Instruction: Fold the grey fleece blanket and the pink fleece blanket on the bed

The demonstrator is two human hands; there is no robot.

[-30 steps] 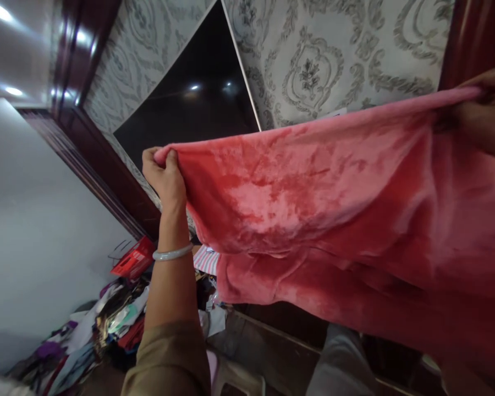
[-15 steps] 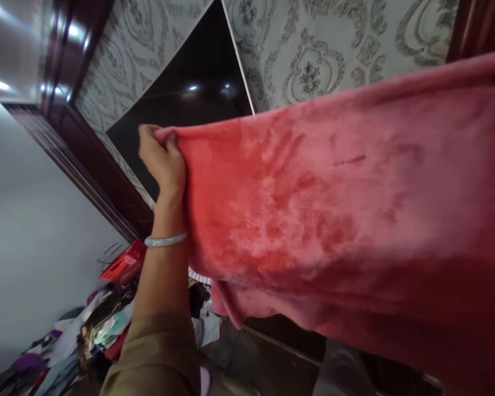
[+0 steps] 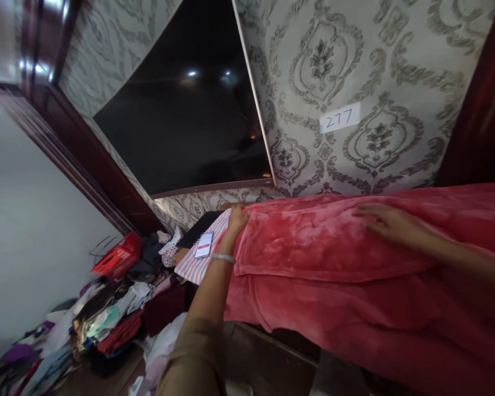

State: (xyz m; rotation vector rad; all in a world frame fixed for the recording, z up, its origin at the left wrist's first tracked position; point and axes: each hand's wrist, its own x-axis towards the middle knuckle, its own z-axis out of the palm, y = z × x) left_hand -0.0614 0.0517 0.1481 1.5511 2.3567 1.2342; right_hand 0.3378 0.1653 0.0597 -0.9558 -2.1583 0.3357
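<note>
A red plush blanket [image 3: 313,247] lies spread over a raised surface, its upper layer folded over and its lower part hanging down the front. My left hand [image 3: 238,220], with a pale bangle on its wrist, is closed on the blanket's far left corner. Farther right, my right hand [image 3: 390,223] lies on the top of the blanket with fingers outstretched. Just left of my left hand, a phone [image 3: 204,245] with a lit screen rests on a striped cloth [image 3: 188,269].
A large television [image 3: 190,110] stands against the patterned wall, beside a paper marked 277 [image 3: 340,117]. Piled clothes [image 3: 119,330] and a red bag [image 3: 119,256] are at the left. A black flat object [image 3: 202,228] is behind the phone.
The blanket's raised edge has come down onto the surface. My left hand has moved down and right with its corner, and my right hand has come into view on the blanket.
</note>
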